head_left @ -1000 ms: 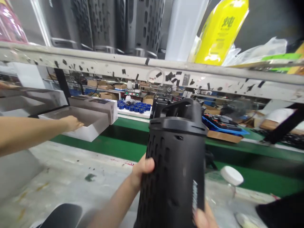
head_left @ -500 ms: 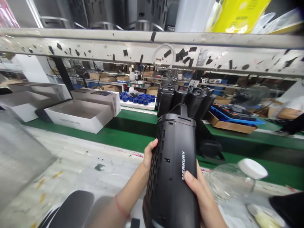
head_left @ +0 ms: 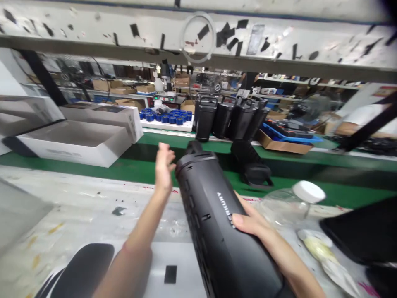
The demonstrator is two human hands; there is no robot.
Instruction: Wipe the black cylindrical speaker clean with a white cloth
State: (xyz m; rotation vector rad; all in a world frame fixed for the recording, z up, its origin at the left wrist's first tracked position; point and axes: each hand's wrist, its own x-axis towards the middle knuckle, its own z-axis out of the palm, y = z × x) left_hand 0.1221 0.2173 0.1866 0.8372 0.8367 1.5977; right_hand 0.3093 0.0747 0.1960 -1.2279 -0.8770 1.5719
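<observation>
Black plastic makes up the long cylindrical speaker (head_left: 217,223), which lies tilted across the middle of the view above the pale, stained worktop (head_left: 77,207), its capped handle end pointing up and away toward the green belt (head_left: 139,174) and its body running down toward the lower right. White lettering runs along its side, beside rows of slots. The right hand (head_left: 251,221) is closed around the speaker from the right, thumb laid across the top near the lettering and fingers wrapped under it. The left hand (head_left: 163,165) is spread open with fingers raised, just beside the speaker's top end; whether it touches the casing cannot be told. Near the right hand lies a clear plastic bottle (head_left: 282,205) with a white cap. Across the belt stands a row of similar black speakers (head_left: 229,118), with one more lying on the belt, an open white box (head_left: 74,142) to the left, and a tray of blue caps (head_left: 166,118) behind.
</observation>
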